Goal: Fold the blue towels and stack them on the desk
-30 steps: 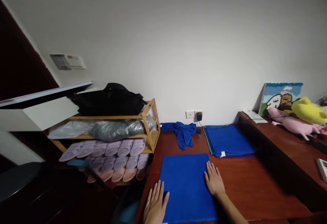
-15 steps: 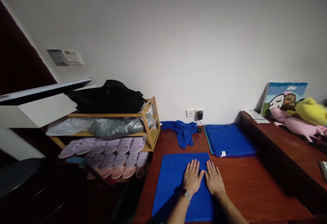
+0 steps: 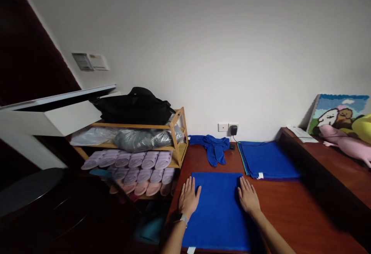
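From where I stand I count 2 hands at work on 1 cloth (image 3: 217, 211). It lies flat on the bench (image 3: 292, 211), squarely in front of the person: a plain, deep blue rectangle, smooth across the middle, with straight edges and 1 white tag (image 3: 191, 250) poking out at its near left corner. How many layers it has, I can't tell.

The left hand (image 3: 189, 198) is spread flat at the cloth's left edge, fingers straight and close together, thumb out toward the middle; it grips nothing. A watch (image 3: 183, 219) sits on that wrist. The right hand (image 3: 249, 196) rests open at the right edge, near the far corner, palm down, likewise with nothing in its grasp.

Farther back on the bench are 1 rumpled blue bundle (image 3: 216, 147) and, to its right, 1 neat blue stack (image 3: 269, 157) with teal and purple edges; I can't count its pieces. Behind them, the wall has 2 socket plates and 1 black plug (image 3: 234, 130).

Off to the left, 1 wooden rack (image 3: 181, 155) carries 1 black bag (image 3: 136, 109) and rows of slippers (image 3: 150, 160), 6 lavender ones in the upper row. At far right are 2 plush toys (image 3: 344, 142), 1 pink and 1 yellow, before 1 picture (image 3: 330, 116).
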Motion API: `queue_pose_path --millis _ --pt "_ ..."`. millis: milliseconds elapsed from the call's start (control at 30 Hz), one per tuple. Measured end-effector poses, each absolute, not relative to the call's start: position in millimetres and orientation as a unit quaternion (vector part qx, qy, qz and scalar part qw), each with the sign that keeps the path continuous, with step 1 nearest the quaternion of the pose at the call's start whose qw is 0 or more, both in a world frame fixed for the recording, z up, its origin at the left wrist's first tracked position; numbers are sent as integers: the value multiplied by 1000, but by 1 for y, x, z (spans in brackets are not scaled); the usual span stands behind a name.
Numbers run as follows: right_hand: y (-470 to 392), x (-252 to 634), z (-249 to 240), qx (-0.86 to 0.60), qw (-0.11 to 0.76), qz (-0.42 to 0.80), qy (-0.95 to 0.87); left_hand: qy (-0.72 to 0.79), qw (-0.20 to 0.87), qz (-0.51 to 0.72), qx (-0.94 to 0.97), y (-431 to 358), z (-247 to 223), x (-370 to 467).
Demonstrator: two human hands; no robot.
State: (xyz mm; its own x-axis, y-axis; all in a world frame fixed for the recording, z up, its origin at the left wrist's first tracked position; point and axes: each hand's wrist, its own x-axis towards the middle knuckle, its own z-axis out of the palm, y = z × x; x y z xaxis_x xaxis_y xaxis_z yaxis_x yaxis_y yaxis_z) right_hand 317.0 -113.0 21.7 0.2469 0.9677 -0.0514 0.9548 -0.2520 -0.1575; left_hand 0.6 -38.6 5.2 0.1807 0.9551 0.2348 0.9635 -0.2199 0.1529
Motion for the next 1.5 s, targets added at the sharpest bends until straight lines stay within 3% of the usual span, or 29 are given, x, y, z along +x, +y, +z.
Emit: queue_pose_path --millis 400,567,767,1133,1333,1500 --pt "-87 320 8 -779 76 84 -617 -624 35 -126 -771 -36 17 3" --pt "-86 321 8 -779 72 81 -618 -534 10 -170 -828 -46 36 93" --pt "-85 323 8 -768 51 75 -634 -458 -81 -157 -871 -57 23 181" --pt "-83 320 9 -786 56 78 -611 -647 -3 -97 -756 -25 15 1" --pt "-98 313 28 -794 34 94 -599 -652 16 -117 -749 -31 14 4" --pt "-148 308 15 -779 69 78 -618 -652 19 -111 -750 -27 12 2"
